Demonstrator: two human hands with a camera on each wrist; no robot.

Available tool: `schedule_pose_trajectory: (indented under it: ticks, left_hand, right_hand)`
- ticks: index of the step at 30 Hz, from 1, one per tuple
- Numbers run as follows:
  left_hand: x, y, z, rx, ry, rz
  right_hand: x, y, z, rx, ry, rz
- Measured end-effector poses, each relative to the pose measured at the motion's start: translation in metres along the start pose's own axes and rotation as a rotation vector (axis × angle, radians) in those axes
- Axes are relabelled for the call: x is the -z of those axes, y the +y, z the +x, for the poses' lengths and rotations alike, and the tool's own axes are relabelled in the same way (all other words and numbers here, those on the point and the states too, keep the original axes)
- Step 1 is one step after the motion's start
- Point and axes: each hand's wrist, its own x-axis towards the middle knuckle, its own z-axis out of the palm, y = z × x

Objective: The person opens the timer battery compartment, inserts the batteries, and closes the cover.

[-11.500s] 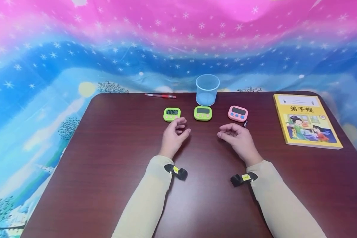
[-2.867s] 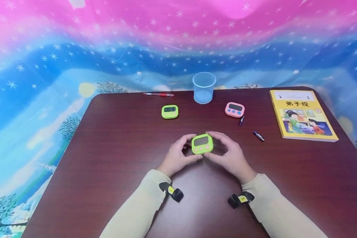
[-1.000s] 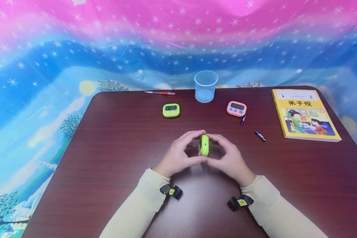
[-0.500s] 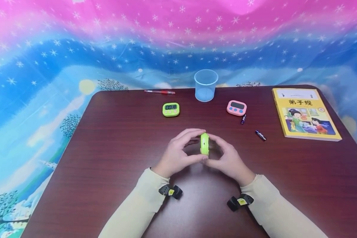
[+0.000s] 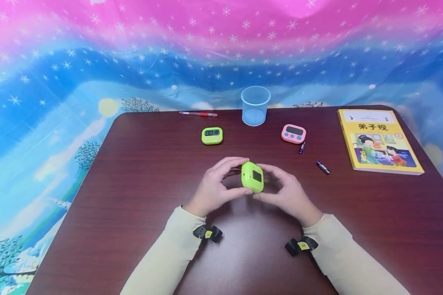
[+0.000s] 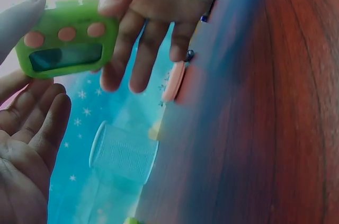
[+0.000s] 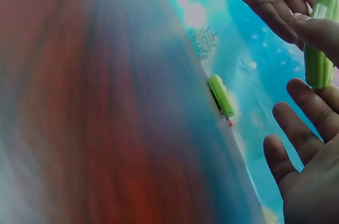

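Observation:
Both hands hold one green timer (image 5: 252, 177) just above the middle of the dark brown table (image 5: 133, 205). My left hand (image 5: 233, 177) pinches its left side between thumb and fingers. On the other side, my right hand (image 5: 269, 182) pinches it the same way. The timer's back, with a dark rectangular recess, faces the head camera. In the left wrist view the green timer (image 6: 66, 44) shows its display and three pink buttons, with the right hand's fingers (image 6: 143, 49) behind it. Seen from the right wrist, the green timer (image 7: 318, 49) is edge-on.
A second green timer (image 5: 212, 135) with lit digits, a clear cup (image 5: 255, 105) and a pink timer (image 5: 293, 133) stand across the far side. A red pen (image 5: 198, 114) lies far left. Two small batteries (image 5: 301, 147) (image 5: 323, 167) lie near a yellow book (image 5: 379, 141).
The hands have turned the green timer from edge-on so that its back faces the head camera. Both hands stay at the table's middle; nothing else moved.

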Motion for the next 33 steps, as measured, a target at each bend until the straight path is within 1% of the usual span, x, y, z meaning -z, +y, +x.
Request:
schedule_pose_trajectory:
  ticks: [5,10,16,23,24,26,30,33]
  left_hand:
    - [0.002,-0.005,-0.001,0.032,-0.001,-0.008]
    - [0.003,-0.01,-0.002,0.082,-0.01,-0.025]
    - [0.002,-0.014,-0.004,0.137,-0.009,-0.03]
    - [-0.001,-0.018,-0.004,0.15,0.012,-0.019]
    - [-0.001,-0.018,-0.004,0.153,0.021,-0.013]
    - [-0.003,-0.017,-0.004,0.162,0.047,0.0]
    - [-0.011,-0.014,-0.005,0.181,0.133,0.027]
    - [-0.018,-0.011,-0.005,0.166,0.211,0.041]
  right_hand:
    - [0.007,-0.001,0.001,0.004,0.004,-0.001]
    - [0.01,-0.005,0.0,-0.029,0.01,-0.013]
    - [0.012,-0.009,-0.001,-0.032,0.027,0.005]
    - [0.011,-0.009,0.001,-0.027,0.035,0.062]
    - [0.011,-0.009,0.001,-0.028,0.034,0.088]
    - [0.008,-0.01,0.0,-0.037,0.036,0.184]
    - [0.0,-0.015,-0.001,-0.078,0.057,0.453]
    - [-0.007,-0.02,-0.001,-0.105,0.106,0.631]
